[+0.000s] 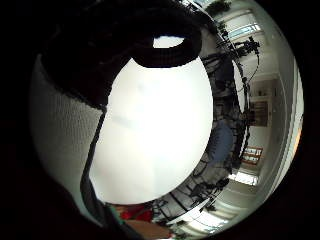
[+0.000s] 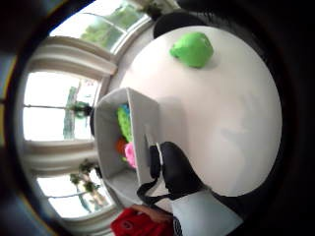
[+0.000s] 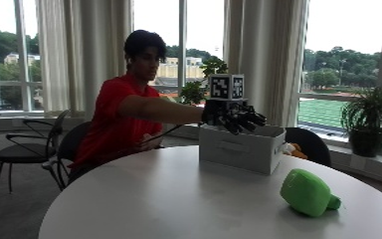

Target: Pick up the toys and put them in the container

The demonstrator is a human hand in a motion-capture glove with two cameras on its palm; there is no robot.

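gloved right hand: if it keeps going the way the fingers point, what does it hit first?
Probably nothing on the table. In the outside view the gloved right hand hangs above the grey box, fingers relaxed, pointing across it and slightly down. The line seems to pass over the box's far rim; the green toy lies lower and nearer the camera. Depth unclear.

You've got a round white table [image 3: 178,199], tall windows [image 3: 343,59] w/ cream curtains [image 3: 264,55], daylight, potted plant [image 3: 370,119] on sill, black chairs [image 3: 25,149] at left.
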